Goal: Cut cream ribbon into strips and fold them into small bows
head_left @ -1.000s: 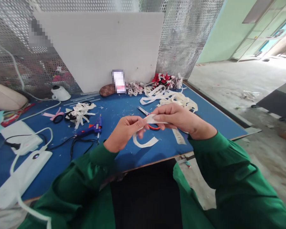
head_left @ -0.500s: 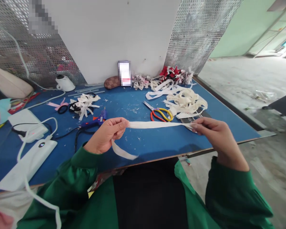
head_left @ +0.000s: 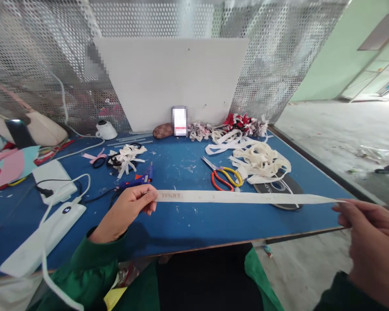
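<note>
A: What sort of place surrounds you?

B: A small craft workshop, to judge by your blue worktable (head_left: pixel 194 224). It bears a glue gun (head_left: pixel 145 177), a hand tool (head_left: pixel 218 169) with red and yellow handles, a heap of pale ribbon (head_left: pixel 264 157) and clusters of fabric bows (head_left: pixel 129 155); the lettered ribbon (head_left: pixel 227 197) you hold belongs with these.

A: What beyond your table suggests a working room?

B: Before you, perforated sheeting (head_left: pixel 278 36) behind a white board (head_left: pixel 155 77); to your right, a grey floor (head_left: pixel 324 129) with litter.
</note>
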The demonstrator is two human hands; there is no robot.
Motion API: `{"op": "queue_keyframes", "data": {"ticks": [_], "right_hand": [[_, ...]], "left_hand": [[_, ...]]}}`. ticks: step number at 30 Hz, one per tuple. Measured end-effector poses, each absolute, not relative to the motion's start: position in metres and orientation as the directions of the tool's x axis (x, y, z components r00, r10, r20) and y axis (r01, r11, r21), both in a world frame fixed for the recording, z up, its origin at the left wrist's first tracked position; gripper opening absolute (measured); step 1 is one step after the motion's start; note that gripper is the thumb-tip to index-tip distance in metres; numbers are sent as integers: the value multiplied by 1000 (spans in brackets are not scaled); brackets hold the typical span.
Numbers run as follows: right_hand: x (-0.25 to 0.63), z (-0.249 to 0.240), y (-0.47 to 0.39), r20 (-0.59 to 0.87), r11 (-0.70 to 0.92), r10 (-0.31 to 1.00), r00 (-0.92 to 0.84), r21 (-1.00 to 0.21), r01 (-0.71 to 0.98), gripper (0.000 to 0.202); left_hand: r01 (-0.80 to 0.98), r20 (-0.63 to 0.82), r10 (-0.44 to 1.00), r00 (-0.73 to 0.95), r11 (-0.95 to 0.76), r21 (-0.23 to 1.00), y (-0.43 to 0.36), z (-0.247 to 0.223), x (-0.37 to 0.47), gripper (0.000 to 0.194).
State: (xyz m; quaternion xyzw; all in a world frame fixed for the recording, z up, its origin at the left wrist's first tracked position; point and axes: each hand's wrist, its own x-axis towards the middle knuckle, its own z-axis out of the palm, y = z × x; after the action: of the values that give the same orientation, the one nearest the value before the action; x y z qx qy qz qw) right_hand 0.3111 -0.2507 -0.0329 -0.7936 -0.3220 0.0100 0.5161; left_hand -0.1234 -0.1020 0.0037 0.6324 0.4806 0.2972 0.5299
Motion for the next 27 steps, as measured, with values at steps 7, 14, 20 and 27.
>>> {"op": "queue_keyframes", "data": {"ticks": [7,14,20,27], "right_hand": [[298,-28,-233,321,-246,542,777,-823,512,14],[297,-46,-218,278,-142,553,785,-897,418,26],[283,-56,-205,187,-83,685,705,-940,330,27],[273,-57,-183,218,4,797,563,-934,357,28]], "left_hand": [[13,-74,997,-3,74,997,-110,5,-154,35],[-301,-206,961,-183,145,943,-129,6,-168,44],[-694,-445,887,-124,243,678,-141,12,-181,43],[-763,-403,885,-233,90,640,-126,34,-184,37]]}}
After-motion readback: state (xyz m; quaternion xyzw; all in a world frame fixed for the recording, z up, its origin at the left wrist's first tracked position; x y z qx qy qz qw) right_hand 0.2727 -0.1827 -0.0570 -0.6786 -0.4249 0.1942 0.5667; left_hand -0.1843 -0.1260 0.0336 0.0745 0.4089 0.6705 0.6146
